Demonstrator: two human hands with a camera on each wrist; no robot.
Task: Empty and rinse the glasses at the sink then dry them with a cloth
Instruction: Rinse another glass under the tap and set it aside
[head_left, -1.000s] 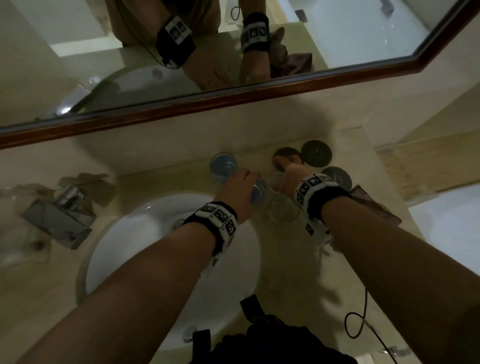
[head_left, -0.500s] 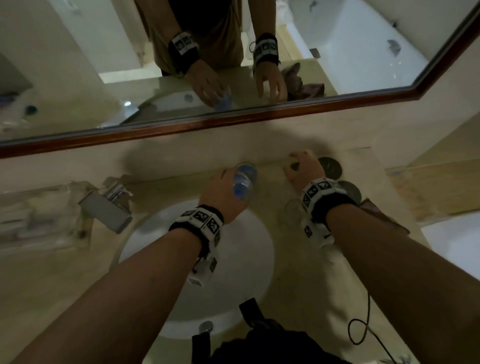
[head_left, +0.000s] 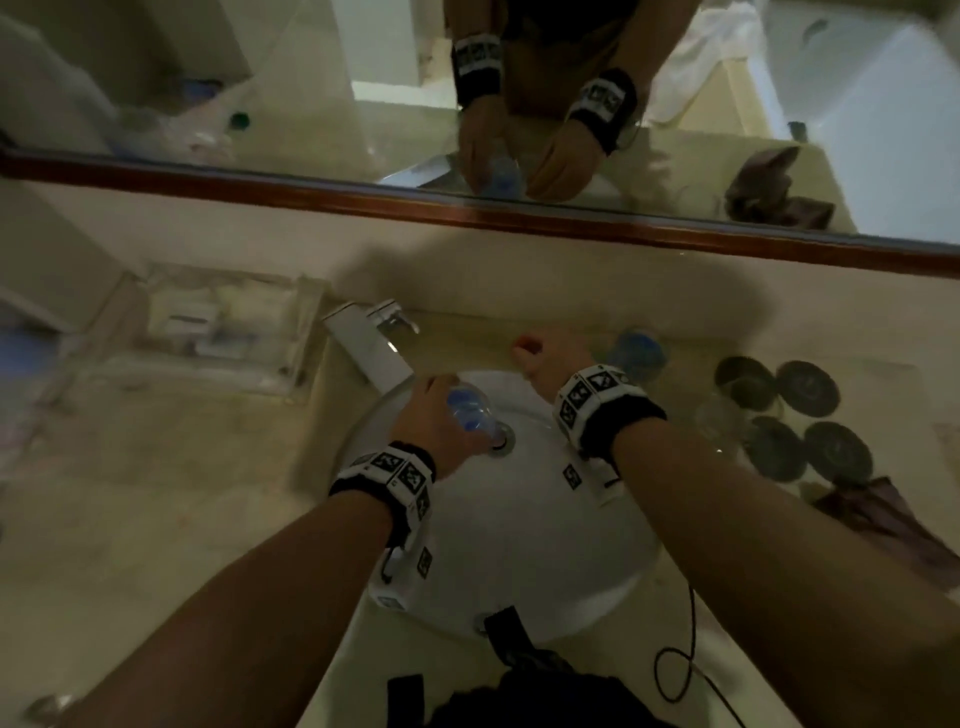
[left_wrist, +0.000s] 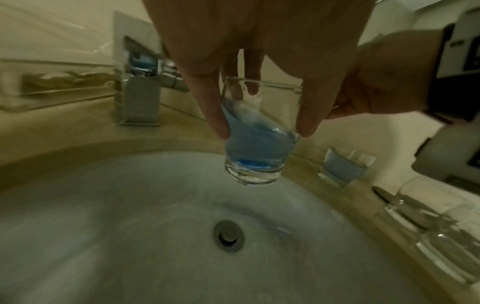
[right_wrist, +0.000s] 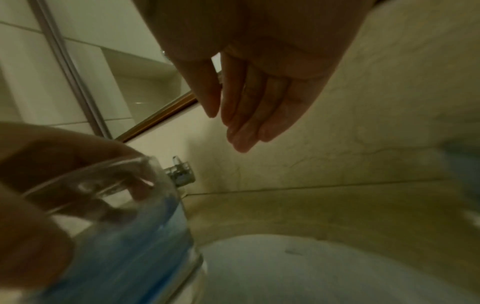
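Note:
My left hand (head_left: 444, 418) grips a small clear glass of blue liquid (head_left: 470, 410) from above, thumb and fingers round its sides. The glass (left_wrist: 255, 148) hangs tilted over the white sink basin (left_wrist: 109, 216), above the drain (left_wrist: 228, 235). My right hand (head_left: 545, 358) hovers empty by the basin's back rim, its fingers (right_wrist: 246, 115) straight and together. A second glass of blue liquid (head_left: 636, 351) stands on the counter behind the right wrist. An empty glass (head_left: 719, 421) stands beside the coasters. A brown cloth (head_left: 883, 514) lies at the counter's right.
A chrome faucet (head_left: 371, 343) stands at the basin's back left. Left of it is a clear tray (head_left: 218, 327) of small items. Several dark round coasters (head_left: 808, 387) lie at the right. A wood-framed mirror (head_left: 467, 208) runs along the wall.
My left hand has carried the blue glass from the counter to above the drain. My right hand has left the glasses by the coasters and moved left to the basin's back rim.

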